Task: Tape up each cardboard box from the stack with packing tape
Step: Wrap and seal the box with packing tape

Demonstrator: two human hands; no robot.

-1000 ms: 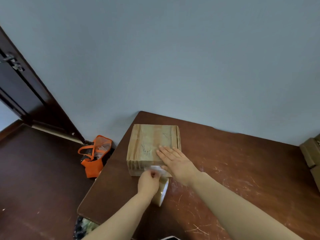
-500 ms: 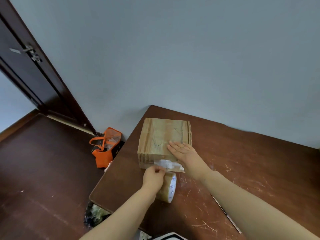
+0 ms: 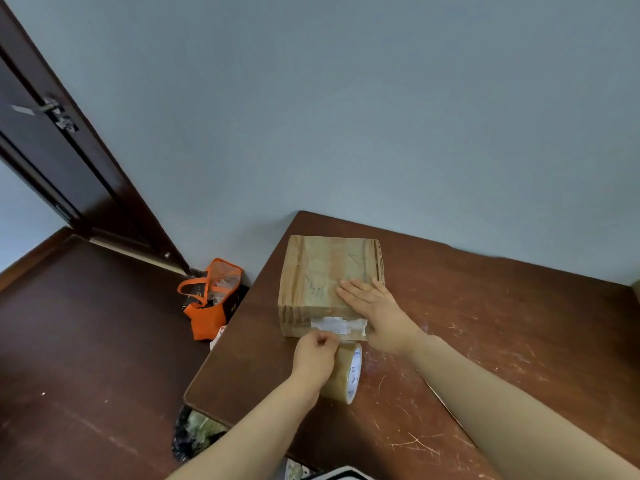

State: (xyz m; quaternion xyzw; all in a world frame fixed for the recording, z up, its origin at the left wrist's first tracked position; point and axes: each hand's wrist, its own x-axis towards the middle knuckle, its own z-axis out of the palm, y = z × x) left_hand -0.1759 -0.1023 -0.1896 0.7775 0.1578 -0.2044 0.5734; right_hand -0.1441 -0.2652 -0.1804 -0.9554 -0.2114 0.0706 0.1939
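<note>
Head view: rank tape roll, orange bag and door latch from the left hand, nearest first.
1. tape roll, right at the left hand.
2. orange bag, on the floor to its left.
3. door latch, far upper left.

Dim-to-moderate indoor light, soft and even, with a cool grey-blue cast across the wall (image 3: pixel 381 116). Light source not identifiable. Brightest on the top of the cardboard box (image 3: pixel 322 268) and on the pale scratches of the worktop (image 3: pixel 502 323). Mild gloss on the packing tape (image 3: pixel 346 375). Weak, blurry-edged shadows only: a dark smudge on the wall beside the worktop's far left corner. Dark floor (image 3: pixel 86 341), low in contrast. Heavily bent by the wide lens — door frame (image 3: pixel 69 168) leaning steeply, right forearm (image 3: pixel 502 393) stretched large toward the bottom edge. Slightly soft throughout, fine detail smeared.
</note>
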